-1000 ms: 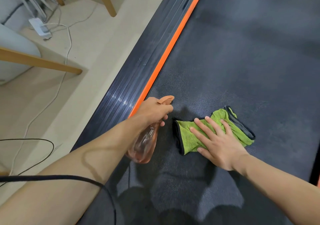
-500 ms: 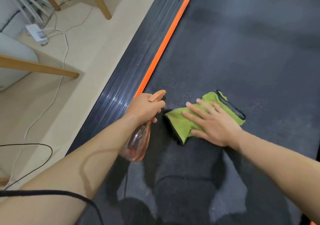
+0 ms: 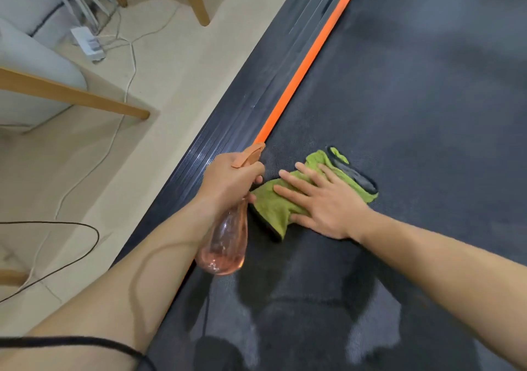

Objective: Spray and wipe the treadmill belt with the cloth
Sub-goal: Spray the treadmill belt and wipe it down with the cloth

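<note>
A dark grey treadmill belt [image 3: 413, 91] fills the right of the view, with an orange stripe [image 3: 302, 65] along its left edge. A green cloth [image 3: 271, 205] with a black border lies crumpled on the belt close to that stripe. My right hand [image 3: 325, 202] lies flat on the cloth, fingers spread and pointing left. My left hand [image 3: 228, 182] grips the neck of a clear pink spray bottle [image 3: 225, 245] with an orange trigger head, just left of the cloth; the bottle's body hangs toward me over the belt's edge.
A ribbed black side rail [image 3: 236, 131] runs beside the orange stripe. On the beige floor to the left are wooden chair legs [image 3: 71, 94], a white power strip [image 3: 88, 44] with white cables, and a black cable [image 3: 71, 259].
My right hand has slid the cloth leftward across the belt until it nearly touches my left hand. The bottle stays in my left hand near the orange stripe.
</note>
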A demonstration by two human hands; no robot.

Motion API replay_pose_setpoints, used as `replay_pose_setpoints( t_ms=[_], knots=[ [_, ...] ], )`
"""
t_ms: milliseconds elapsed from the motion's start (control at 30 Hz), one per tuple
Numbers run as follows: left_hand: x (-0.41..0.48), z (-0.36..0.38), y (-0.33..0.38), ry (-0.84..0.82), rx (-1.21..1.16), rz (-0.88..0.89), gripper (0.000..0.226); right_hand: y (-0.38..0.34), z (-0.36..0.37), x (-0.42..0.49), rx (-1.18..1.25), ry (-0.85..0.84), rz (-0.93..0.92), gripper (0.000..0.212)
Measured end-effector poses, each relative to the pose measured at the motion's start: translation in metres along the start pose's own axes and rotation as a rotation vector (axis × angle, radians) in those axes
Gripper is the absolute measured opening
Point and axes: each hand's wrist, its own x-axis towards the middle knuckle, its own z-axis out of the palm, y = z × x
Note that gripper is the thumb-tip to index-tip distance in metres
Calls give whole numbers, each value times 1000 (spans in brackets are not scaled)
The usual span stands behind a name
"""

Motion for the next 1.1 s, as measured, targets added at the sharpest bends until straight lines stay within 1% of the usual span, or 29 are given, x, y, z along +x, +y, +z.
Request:
replay_pose_setpoints(
  t_ms=[33, 67, 133, 167, 200, 233, 267, 300, 367, 433, 500, 567, 667, 733, 767, 867, 967, 1033, 1100],
  knots=[
    [0, -1, 0, -2, -11, -3, 21, 16, -5, 10, -9, -7, 15, 71],
    [0, -2, -1, -12, -34, -14, 18, 33, -13, 22, 6, -3, 104, 73],
    [-3, -1, -5, -56, -76, -25, 13, 62, -30, 48, 56, 2, 391, 72],
    [-3, 0, -8, -83, -72, -15, 15, 69, -34, 59, 90, 17, 510, 70],
    [-4, 2, -10, -112, -63, -6, 20, 68, -35, 67, 105, 42, 588, 69],
    [-6, 3, -12, -137, -58, -6, 25, 59, -33, 69, 93, 64, 617, 68],
    [-6, 5, -14, -151, -56, -6, 26, 46, -30, 67, 78, 64, 602, 68],
    [-7, 5, -15, -156, -45, -7, 23, 32, -25, 59, 62, 56, 539, 68],
    [-9, 7, -15, -149, -11, -4, 22, 1, -10, 26, 12, 56, 301, 67],
    [-11, 8, -14, -132, 15, -15, 32, -34, 14, -16, -17, 72, 89, 68],
    [-17, 17, -13, -165, 93, -5, 39, -58, 38, -68, -40, 70, 33, 69],
    [-25, 30, -12, -209, 206, 21, 35, -71, 54, -116, -37, 101, 89, 71],
    [-31, 56, -11, -228, 311, 64, 24, -72, 61, -157, 23, 123, 281, 74],
    [-34, 74, -3, -258, 323, 67, 29, -71, 60, -163, 71, 92, 364, 74],
    [-35, 82, 1, -279, 321, 68, 31, -71, 61, -163, 91, 82, 374, 75],
    [-38, 102, 12, -314, 386, 106, 19, -72, 65, -161, 98, 103, 366, 74],
    [-41, 114, 18, -362, 484, 134, 23, -70, 65, -162, 103, 98, 360, 73],
    [-42, 117, 18, -399, 498, 126, 26, -73, 64, -161, 115, 98, 372, 73],
    [-43, 118, 20, -415, 499, 146, 21, -79, 63, -163, 134, 122, 427, 73]
  ],
)
